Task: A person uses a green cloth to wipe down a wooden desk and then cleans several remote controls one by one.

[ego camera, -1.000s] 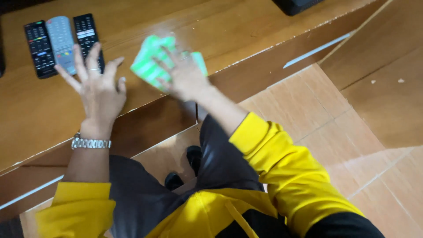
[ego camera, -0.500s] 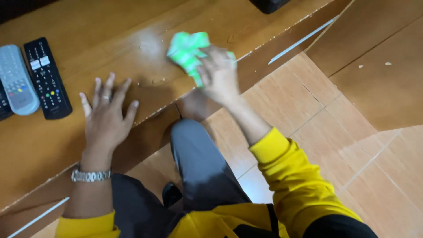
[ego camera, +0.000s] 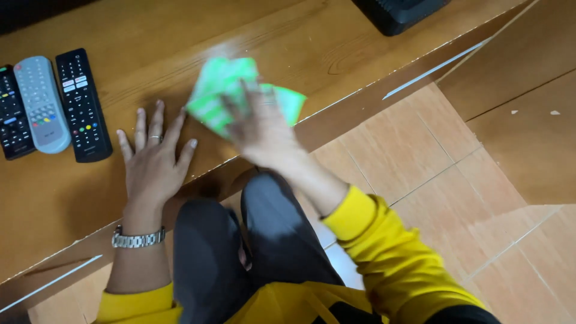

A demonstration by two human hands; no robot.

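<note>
My right hand (ego camera: 261,123) presses a green cloth (ego camera: 219,90) flat onto the wooden tabletop (ego camera: 180,36), near its front edge; the hand and cloth are blurred by motion. My left hand (ego camera: 153,162) lies palm down on the wood just left of the cloth, fingers spread, holding nothing. It wears a ring and a metal watch (ego camera: 138,238) at the wrist. Both sleeves are yellow.
Three remote controls lie side by side at the left: a black one (ego camera: 83,105), a grey one (ego camera: 41,103) and another black one (ego camera: 12,123). A black device (ego camera: 399,12) sits at the table's far right. Below the table edge are my dark trousers and a tiled floor (ego camera: 414,144).
The cloth and my right hand have swept left along the table edge, closer to my left hand. The view has shifted, so the remotes sit further into frame.
</note>
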